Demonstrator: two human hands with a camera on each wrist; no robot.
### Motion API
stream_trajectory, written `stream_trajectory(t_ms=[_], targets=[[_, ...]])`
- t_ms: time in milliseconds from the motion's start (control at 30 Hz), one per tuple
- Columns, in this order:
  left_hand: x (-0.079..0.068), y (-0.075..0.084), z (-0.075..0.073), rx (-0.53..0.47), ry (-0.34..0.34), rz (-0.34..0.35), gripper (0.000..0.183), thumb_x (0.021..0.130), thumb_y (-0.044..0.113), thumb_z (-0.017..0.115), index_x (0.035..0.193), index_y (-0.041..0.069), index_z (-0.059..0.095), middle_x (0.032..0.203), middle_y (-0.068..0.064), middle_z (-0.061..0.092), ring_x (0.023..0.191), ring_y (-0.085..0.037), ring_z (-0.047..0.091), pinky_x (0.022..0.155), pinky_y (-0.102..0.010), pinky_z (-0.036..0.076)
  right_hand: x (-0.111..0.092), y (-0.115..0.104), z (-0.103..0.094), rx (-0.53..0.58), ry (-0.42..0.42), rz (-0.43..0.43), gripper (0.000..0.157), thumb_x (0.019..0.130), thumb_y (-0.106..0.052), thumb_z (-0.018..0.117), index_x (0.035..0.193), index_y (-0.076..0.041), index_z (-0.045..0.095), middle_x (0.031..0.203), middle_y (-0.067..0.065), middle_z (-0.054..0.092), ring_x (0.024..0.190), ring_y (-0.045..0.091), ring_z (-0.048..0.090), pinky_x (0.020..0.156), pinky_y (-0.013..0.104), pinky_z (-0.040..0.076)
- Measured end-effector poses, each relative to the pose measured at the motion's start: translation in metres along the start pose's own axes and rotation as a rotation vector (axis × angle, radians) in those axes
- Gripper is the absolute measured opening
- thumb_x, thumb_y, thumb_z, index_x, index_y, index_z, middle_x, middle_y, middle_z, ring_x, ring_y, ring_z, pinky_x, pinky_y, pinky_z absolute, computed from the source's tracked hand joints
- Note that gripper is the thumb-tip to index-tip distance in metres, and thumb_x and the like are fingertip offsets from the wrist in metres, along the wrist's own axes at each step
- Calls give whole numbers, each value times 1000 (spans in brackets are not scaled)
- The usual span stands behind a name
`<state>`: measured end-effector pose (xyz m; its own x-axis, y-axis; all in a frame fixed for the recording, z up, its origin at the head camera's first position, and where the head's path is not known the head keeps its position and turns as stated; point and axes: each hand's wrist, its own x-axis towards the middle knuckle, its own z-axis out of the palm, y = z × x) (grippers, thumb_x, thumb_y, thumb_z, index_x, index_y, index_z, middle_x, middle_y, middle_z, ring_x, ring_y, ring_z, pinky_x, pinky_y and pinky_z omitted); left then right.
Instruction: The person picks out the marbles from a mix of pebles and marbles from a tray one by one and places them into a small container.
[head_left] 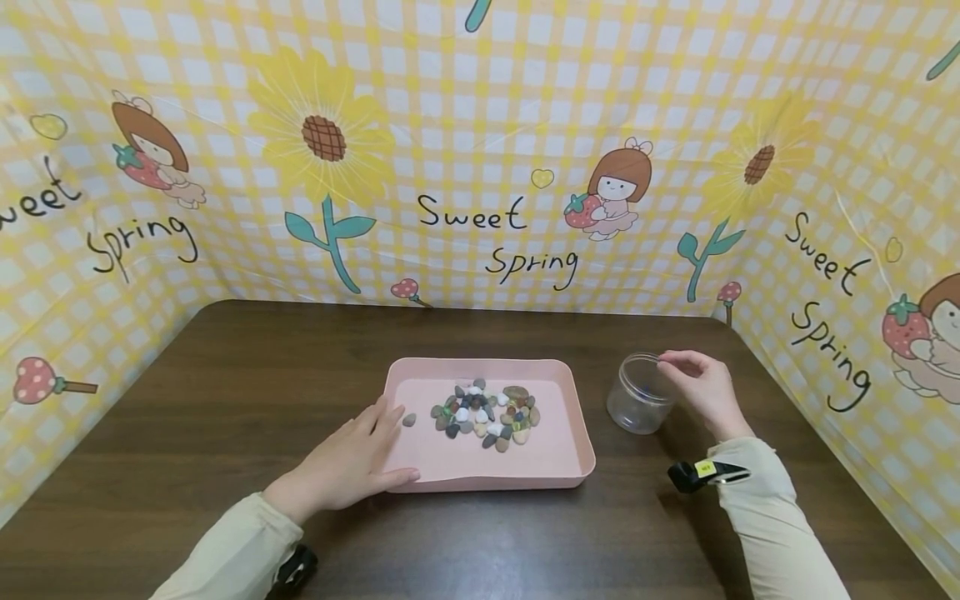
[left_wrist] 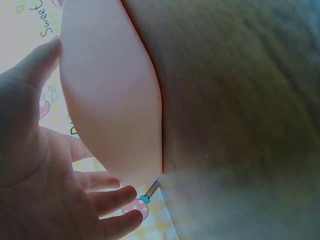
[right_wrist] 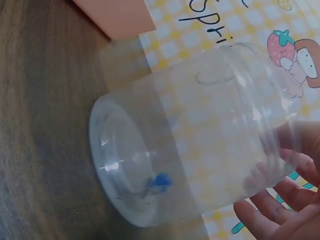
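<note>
My left hand [head_left: 348, 458] rests at the left side of a shallow pink tray [head_left: 491, 482], fingers extended along its rim and thumb at the front corner. In the left wrist view the tray's outer wall [left_wrist: 112, 90] stands beside the hand's loosely spread fingers. A heap of small pebbles [head_left: 480, 404] in mixed colours lies in the tray, and a lone grey pebble [head_left: 408, 420] sits near the left fingers. To the tray's right, a clear open jar [head_left: 633, 408] stands on the table. My right hand [head_left: 701, 387] holds the jar's rim between thumb and fingers, from the right.
A small blue piece [right_wrist: 161, 181] shows at the jar's base. The dark wooden table [head_left: 300, 350] carries the tray and jar. A yellow checked cloth [head_left: 450, 125] with printed flowers and figures encloses the table at the back and both sides.
</note>
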<state>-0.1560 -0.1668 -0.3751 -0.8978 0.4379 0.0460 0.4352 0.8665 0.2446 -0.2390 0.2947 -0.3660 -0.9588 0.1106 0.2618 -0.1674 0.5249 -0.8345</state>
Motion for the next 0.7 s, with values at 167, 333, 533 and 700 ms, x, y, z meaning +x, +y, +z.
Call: stream_trajectory(t_ms=[167,333,533,700], targets=[[0,-1,1,-1,-2,-3,91,82,66,52,140,-2,37,145,-31,31,130,-41,41,103,-55,35,1,-13,-3,-41,36,-51,36,88,-22,65,111,6,63,91,-30,57,83,-21,51,73,3,42],[1,-1,1,-2,0,-4,90,81,65,54,140,-2,38,145,-31,31,129,-42,41,103,-55,36,0,-38,0,-17,30,-134,34,88,-22,65,108,6,63,96,-32,55,88,-21,52,77,3,42],[0,-1,2,-6,-1,-6,90,82,65,53,140,-1,37,146,-31,31,130,-42,40,103,-55,35,0,-64,13,76,-67,-171,33,88,-18,65,107,9,62,97,-35,56,90,-16,57,79,5,44],[0,-2,2,-6,-1,-10,88,82,63,54,141,-1,37,146,-31,30,131,-42,39,103,-55,35,2,-76,26,109,-148,-156,35,88,-21,65,107,7,62,100,-31,58,91,-13,59,79,8,46]])
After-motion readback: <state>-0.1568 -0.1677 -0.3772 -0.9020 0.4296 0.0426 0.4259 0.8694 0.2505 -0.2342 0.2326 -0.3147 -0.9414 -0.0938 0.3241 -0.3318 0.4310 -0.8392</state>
